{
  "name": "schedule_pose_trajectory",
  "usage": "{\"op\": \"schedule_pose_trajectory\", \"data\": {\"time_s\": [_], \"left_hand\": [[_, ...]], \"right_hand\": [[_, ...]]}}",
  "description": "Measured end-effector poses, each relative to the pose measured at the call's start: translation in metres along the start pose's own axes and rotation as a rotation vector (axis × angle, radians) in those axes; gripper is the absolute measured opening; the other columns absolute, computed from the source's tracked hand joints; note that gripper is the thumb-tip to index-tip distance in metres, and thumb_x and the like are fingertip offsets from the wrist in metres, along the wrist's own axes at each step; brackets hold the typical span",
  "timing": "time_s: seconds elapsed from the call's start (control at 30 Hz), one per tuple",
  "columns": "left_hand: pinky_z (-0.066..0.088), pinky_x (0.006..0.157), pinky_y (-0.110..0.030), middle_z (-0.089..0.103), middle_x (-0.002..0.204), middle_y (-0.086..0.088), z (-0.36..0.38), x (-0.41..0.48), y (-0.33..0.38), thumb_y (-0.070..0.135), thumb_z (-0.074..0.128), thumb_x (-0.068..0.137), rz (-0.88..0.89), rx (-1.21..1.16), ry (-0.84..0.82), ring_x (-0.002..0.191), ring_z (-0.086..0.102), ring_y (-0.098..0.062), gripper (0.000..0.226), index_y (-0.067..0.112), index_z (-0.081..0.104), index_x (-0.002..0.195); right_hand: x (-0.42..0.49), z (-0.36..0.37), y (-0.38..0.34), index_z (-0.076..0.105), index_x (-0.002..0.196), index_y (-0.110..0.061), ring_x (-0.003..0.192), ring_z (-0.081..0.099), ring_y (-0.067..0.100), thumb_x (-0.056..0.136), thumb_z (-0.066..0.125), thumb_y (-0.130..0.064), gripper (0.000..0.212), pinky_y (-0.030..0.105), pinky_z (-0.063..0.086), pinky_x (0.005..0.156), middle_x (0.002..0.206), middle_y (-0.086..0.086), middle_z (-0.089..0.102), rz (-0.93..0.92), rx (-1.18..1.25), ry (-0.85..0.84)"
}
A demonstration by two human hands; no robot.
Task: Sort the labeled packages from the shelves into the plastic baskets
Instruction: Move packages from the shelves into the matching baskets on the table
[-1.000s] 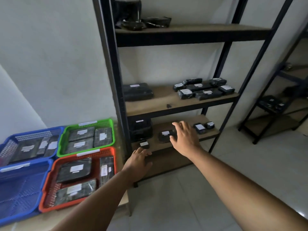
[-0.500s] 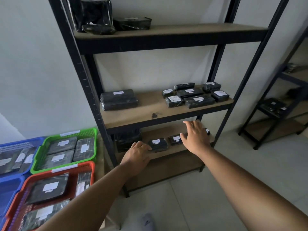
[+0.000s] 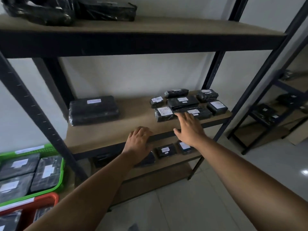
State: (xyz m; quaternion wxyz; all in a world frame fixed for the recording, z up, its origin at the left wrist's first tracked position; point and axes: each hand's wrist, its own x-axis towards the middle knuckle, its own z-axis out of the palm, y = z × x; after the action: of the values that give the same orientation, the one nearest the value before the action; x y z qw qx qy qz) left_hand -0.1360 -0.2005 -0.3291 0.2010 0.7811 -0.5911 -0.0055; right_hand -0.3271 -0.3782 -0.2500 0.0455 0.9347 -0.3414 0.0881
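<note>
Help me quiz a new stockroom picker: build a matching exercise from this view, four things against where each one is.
Things
1. large black wrapped package with one white label
2. green plastic basket
3. crumpled black plastic bag
4. right hand

Places
A. left end of the top shelf
B. fingertips at the cluster of small labeled black packages
C. alone on the left of the middle shelf
D. lower left, beside the rack

Pairs: 1-C, 2-D, 3-A, 4-B

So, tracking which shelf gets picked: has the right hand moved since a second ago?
Yes: the right hand rose from the lower shelf to the middle shelf.
</note>
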Motion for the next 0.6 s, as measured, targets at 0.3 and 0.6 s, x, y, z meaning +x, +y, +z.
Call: {"op": "schedule_pose_trajectory", "data": {"time_s": [0.3, 0.6], "left_hand": [[0.029, 0.119, -0.036, 0.047, 0.150, 0.013, 0.019, 0.043, -0.022, 0.065, 0.066, 0.090, -0.020, -0.015, 0.001, 0.143, 0.038, -0.014, 0.062, 0.041, 0.054, 0.146], [0.029, 0.121, -0.033, 0.041, 0.157, 0.020, 0.014, 0.042, -0.022, 0.056, 0.063, 0.098, -0.072, -0.064, -0.023, 0.146, 0.034, -0.008, 0.053, 0.046, 0.049, 0.149]], "right_hand": [[0.074, 0.030, 0.003, 0.024, 0.160, -0.022, 0.137, 0.046, 0.035, 0.089, 0.071, -0.049, 0.089, 0.051, 0.043, 0.113, 0.152, 0.012, 0.044, -0.094, -0.005, -0.088], [0.126, 0.035, 0.017, 0.007, 0.167, -0.025, 0.158, 0.013, 0.033, 0.086, 0.067, -0.039, 0.102, 0.054, 0.016, 0.128, 0.172, 0.004, 0.022, -0.135, 0.034, -0.247]]}}
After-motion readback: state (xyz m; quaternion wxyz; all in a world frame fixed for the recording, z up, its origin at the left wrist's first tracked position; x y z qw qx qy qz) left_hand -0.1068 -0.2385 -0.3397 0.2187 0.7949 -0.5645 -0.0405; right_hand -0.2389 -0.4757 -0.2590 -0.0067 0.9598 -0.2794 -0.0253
